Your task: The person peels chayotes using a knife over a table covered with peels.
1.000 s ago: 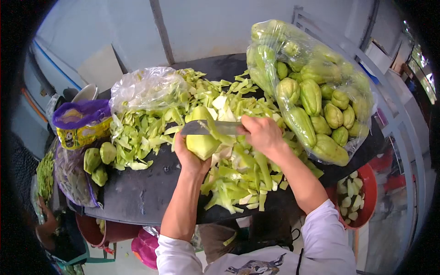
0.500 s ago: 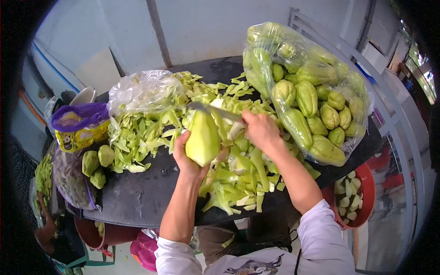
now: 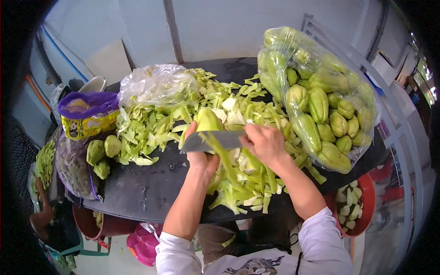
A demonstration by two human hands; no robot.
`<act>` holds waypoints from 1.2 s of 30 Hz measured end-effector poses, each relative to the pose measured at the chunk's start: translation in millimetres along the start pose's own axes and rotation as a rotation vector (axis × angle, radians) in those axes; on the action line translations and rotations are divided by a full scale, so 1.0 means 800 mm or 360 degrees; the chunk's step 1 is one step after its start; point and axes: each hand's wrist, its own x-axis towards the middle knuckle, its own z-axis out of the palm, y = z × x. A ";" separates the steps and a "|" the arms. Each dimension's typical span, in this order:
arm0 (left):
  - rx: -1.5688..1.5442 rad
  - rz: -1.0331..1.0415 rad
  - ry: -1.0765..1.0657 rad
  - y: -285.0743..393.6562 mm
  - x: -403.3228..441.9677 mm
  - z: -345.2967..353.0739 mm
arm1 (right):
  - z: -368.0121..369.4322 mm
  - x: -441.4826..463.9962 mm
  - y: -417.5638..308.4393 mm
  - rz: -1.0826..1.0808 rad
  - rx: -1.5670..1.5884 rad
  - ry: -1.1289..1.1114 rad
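Observation:
A peeled pale green chayote (image 3: pixel 208 120) is held in my left hand (image 3: pixel 200 158), its lower part hidden behind the blade. My right hand (image 3: pixel 267 143) grips the handle of a wide knife (image 3: pixel 215 141), whose blade points left across the chayote. A long strip of green peel (image 3: pixel 224 158) hangs at the blade. Under and around both hands lies a heap of peelings (image 3: pixel 247 181) on the dark table (image 3: pixel 137 192).
A clear bag of whole chayotes (image 3: pixel 321 105) stands at the right. At the left are a crumpled plastic bag (image 3: pixel 156 87), several loose chayotes (image 3: pixel 112 146) and a purple net bag (image 3: pixel 75 169). Red tubs (image 3: pixel 368 197) sit below the table edge.
The knife was raised at the chayote's top half a second ago; it now lies lower across it, with a peel strip at the blade. The view has shifted slightly.

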 end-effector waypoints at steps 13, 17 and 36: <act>0.0006 0.0111 0.0085 -0.010 -0.005 0.002 | 0.003 -0.005 0.007 0.0030 -0.0030 -0.0020; -0.0017 0.0062 0.0041 -0.005 -0.006 -0.003 | -0.007 0.000 0.002 0.0033 -0.0107 -0.0051; 0.0410 -0.0074 -0.0358 -0.011 -0.031 0.018 | 0.005 -0.003 0.061 0.0387 -0.0268 -0.0145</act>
